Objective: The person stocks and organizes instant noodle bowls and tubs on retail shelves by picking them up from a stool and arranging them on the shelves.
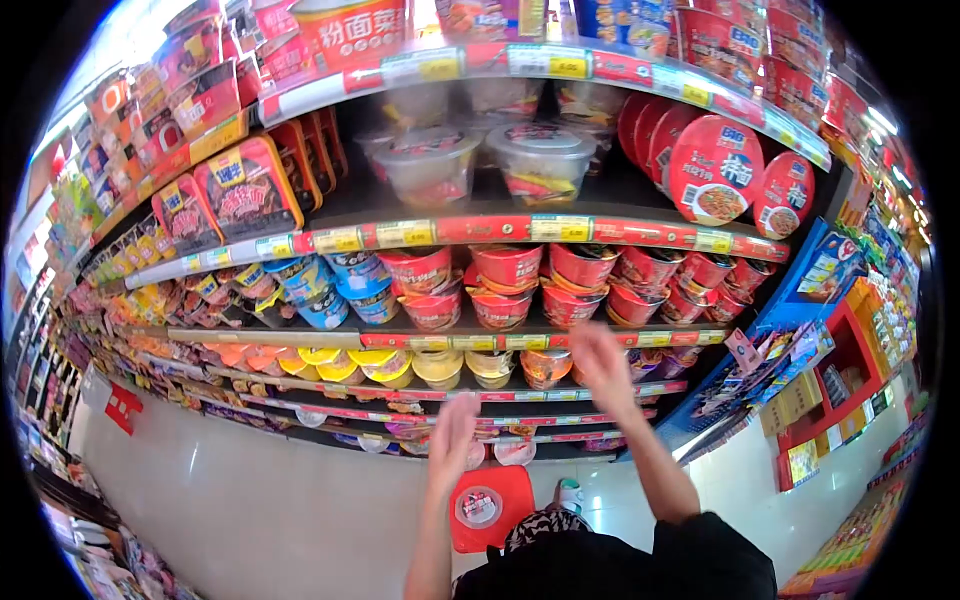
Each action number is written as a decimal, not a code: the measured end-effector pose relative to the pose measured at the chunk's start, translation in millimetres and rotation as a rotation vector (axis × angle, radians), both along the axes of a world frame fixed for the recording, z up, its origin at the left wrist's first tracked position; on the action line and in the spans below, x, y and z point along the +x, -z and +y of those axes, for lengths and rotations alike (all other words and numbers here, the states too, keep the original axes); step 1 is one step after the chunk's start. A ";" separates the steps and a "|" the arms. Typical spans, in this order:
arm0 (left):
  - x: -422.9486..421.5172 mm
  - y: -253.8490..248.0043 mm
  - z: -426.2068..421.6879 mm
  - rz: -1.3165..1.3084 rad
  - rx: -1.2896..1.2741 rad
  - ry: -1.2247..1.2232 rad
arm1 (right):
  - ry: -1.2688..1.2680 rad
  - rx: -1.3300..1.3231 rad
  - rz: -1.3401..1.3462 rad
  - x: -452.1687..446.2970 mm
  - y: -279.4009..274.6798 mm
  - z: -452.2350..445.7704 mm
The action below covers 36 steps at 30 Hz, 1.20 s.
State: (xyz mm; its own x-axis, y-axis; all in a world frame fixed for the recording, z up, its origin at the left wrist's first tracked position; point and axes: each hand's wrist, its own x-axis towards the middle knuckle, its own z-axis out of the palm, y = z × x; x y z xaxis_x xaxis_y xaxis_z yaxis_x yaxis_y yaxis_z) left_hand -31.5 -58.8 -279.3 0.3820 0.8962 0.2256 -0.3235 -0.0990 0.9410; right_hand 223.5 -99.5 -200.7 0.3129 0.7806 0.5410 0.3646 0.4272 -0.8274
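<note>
Both hands are raised in front of the lower shelves. My left hand (455, 432) is upright over the lower shelf edges, its fingers together and blurred, with no object visible in it. My right hand (600, 362) is higher, near the red noodle bowls (572, 300) and the shelf strip beneath them; motion smears its fingers. Clear-lidded tubs (541, 160) stand on the shelf above the red bowls. Below them sit yellow bowls (386, 367). A round clear-lidded tub (478, 507) rests on a red stool (515, 490) on the floor, right of my left forearm.
Tilted red lids (715, 170) stand at the upper right and black-and-red packs (247, 188) at the upper left. A blue rack (800, 290) adjoins the shelf's right end. A red sign (123, 408) stands on the left floor.
</note>
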 end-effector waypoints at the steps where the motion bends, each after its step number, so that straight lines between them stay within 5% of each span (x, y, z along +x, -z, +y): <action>1: 11.4 -45.2 14.5 0.025 0.147 0.017 | 0.120 0.061 -0.107 6.8 -48.9 14.4; 5: 77.1 -189.5 69.3 0.040 0.602 -0.023 | 0.308 0.347 -0.055 41.4 -177.6 80.9; 7: 107.2 -230.9 95.7 0.087 0.500 -0.072 | 0.513 0.386 -0.214 71.5 -194.9 129.8; 10: 135.9 -257.2 128.0 0.143 0.214 -0.081 | 0.428 -0.229 -0.381 92.7 -206.4 158.8; 12: 141.7 -254.2 150.1 0.169 0.221 -0.034 | 0.221 -0.217 -0.067 105.6 -190.1 181.2; 15: 145.3 -255.6 160.2 0.188 0.279 -0.069 | 0.097 -0.218 -0.082 91.7 -210.1 153.4; 16: 151.4 -252.1 167.5 0.236 0.376 -0.084 | 0.097 0.025 -0.169 92.3 -204.9 153.0; 20: 156.9 -273.0 119.0 0.028 0.330 -0.170 | 0.275 0.153 -0.125 79.4 -227.6 107.3; 22: 155.9 -272.9 106.5 -0.042 0.305 -0.079 | 0.116 0.231 0.034 88.2 -220.3 87.2; 23: 161.4 -270.5 82.1 -0.103 0.357 -0.088 | -0.132 0.305 0.425 70.7 -237.9 47.0; 25: 136.8 -213.8 59.4 -0.091 0.468 -0.134 | -0.128 0.276 0.300 45.7 -193.2 -18.4; 27: 138.5 -179.7 29.8 -0.255 0.420 -0.092 | 0.128 0.111 -0.199 50.1 -154.8 -79.2; 32: 182.2 -138.0 -76.0 -0.151 0.271 0.299 | 0.593 0.167 -0.309 14.1 -88.9 -200.2; 36: 192.6 -135.0 -131.3 -0.090 0.189 0.592 | 0.858 0.084 -0.106 -25.1 -53.8 -263.4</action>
State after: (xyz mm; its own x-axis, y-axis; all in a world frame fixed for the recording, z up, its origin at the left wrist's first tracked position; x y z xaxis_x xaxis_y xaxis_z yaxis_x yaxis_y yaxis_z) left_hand 161.2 -190.2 -144.2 0.7738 0.4794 0.4140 -0.4515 -0.0410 0.8913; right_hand 198.4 -362.9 -146.9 0.7203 0.2542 0.6454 0.6617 0.0273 -0.7492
